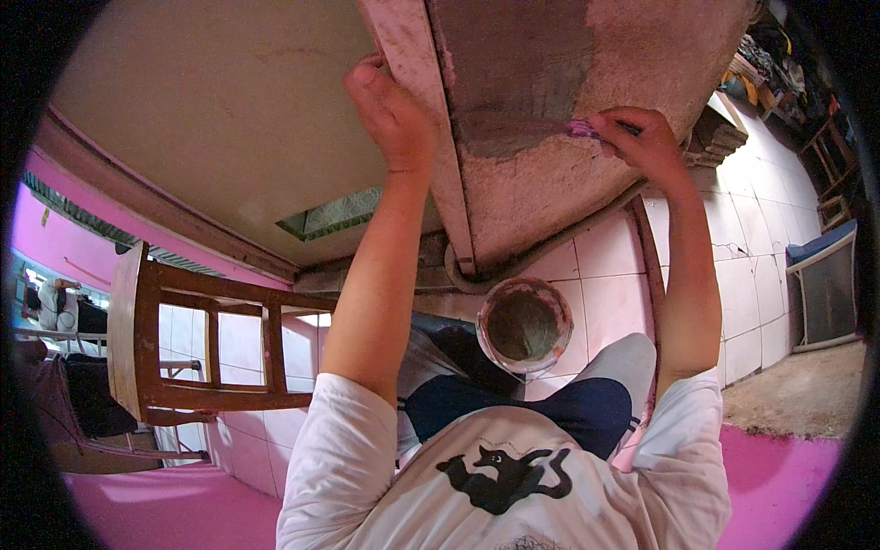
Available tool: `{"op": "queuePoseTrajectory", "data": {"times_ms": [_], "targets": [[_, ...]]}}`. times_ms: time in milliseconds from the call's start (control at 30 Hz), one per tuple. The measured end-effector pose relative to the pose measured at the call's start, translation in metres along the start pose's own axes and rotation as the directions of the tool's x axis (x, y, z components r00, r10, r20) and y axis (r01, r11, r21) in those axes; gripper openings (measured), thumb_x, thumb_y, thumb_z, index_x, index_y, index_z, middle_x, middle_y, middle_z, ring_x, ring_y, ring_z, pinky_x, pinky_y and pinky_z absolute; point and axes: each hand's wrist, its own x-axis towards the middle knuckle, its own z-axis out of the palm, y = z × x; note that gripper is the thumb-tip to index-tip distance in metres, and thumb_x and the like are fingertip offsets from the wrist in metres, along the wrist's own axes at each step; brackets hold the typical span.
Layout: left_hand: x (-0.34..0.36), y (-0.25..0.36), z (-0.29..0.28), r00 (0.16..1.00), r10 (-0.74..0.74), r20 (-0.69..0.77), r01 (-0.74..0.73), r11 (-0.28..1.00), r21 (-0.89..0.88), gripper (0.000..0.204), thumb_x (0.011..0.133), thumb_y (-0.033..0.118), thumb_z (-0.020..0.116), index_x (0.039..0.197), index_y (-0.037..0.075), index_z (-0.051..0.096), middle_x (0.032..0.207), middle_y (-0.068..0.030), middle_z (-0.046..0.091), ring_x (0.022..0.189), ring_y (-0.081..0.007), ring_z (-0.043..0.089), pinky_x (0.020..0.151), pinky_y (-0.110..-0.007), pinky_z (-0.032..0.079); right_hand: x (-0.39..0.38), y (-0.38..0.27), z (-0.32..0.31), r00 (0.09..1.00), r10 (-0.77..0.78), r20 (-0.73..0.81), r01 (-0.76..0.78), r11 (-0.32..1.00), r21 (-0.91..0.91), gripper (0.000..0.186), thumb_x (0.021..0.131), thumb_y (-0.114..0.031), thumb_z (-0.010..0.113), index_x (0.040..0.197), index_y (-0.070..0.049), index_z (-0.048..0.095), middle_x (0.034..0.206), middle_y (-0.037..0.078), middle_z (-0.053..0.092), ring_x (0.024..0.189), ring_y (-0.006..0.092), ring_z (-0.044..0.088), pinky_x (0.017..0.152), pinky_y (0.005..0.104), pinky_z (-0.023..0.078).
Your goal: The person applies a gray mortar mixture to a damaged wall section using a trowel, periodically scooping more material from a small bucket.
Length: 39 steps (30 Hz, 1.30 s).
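My left hand [385, 115] is closed on the pale narrow edge strip [438, 183] beside a rough plastered surface [513, 202]. On that surface is a darker grey-brown coated patch [513, 64]. My right hand [642, 147] holds a small tool with a purple part [584, 129] against the lower part of the patch; the rest of the tool is hard to make out. A round bucket [522, 324], grimy inside with murky grey contents, stands on the tiled floor [605, 298] near my knees, below the plastered surface.
A wooden chair [137, 339] stands at the left, with a metal-framed seat [82, 403] behind it. A large beige panel [220, 110] fills the upper left. At the right are a blue-topped chair [820, 293], a concrete ledge [797, 376] and piled clutter [761, 73].
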Motion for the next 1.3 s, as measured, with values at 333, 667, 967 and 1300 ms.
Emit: {"op": "queuePoseTrajectory", "data": {"times_ms": [333, 667, 967, 1300], "targets": [[0.002, 0.004, 0.001, 1.000, 0.010, 0.005, -0.011, 1.000, 0.017, 0.050, 0.113, 0.042, 0.028, 0.112, -0.002, 0.052, 0.106, -0.0197, 0.057, 0.097, -0.0331, 0.055, 0.092, -0.041, 0.043, -0.006, 0.001, 0.011, 0.992, 0.004, 0.126, -0.016, 0.995, 0.099, 0.035, 0.095, -0.038, 0.074, 0.105, -0.005, 0.078, 0.082, 0.001, 0.070, 0.070, 0.0079, 0.062, 0.064, 0.0247, 0.050], [0.000, 0.010, 0.000, 0.999, 0.051, -0.013, -0.050, 0.996, 0.068, 0.047, 0.112, 0.039, 0.032, 0.109, -0.003, 0.053, 0.104, -0.0194, 0.057, 0.096, -0.0331, 0.056, 0.090, -0.041, 0.044, -0.037, -0.019, -0.003, 0.998, 0.051, -0.039, -0.052, 0.998, -0.028, 0.033, 0.095, -0.035, 0.075, 0.103, -0.004, 0.078, 0.080, 0.003, 0.071, 0.070, 0.0102, 0.062, 0.066, 0.0279, 0.050], [0.001, 0.011, 0.001, 0.999, 0.043, -0.026, -0.042, 0.998, 0.048, 0.047, 0.112, 0.040, 0.033, 0.111, -0.003, 0.053, 0.102, -0.0212, 0.058, 0.094, -0.0360, 0.057, 0.088, -0.043, 0.044, -0.039, -0.025, 0.036, 0.999, 0.000, -0.043, 0.005, 0.993, 0.118, 0.028, 0.096, -0.029, 0.074, 0.103, -0.002, 0.077, 0.080, 0.004, 0.071, 0.070, 0.0108, 0.062, 0.067, 0.0288, 0.051], [0.002, 0.015, 0.002, 0.999, 0.029, -0.027, -0.027, 0.997, 0.070, 0.048, 0.111, 0.041, 0.031, 0.112, -0.002, 0.053, 0.103, -0.0231, 0.058, 0.094, -0.0399, 0.057, 0.088, -0.045, 0.044, -0.030, -0.037, 0.019, 0.992, -0.046, -0.114, 0.054, 0.996, 0.074, 0.027, 0.096, -0.028, 0.074, 0.100, -0.001, 0.077, 0.076, 0.003, 0.069, 0.070, 0.0102, 0.062, 0.067, 0.0272, 0.049]]}}
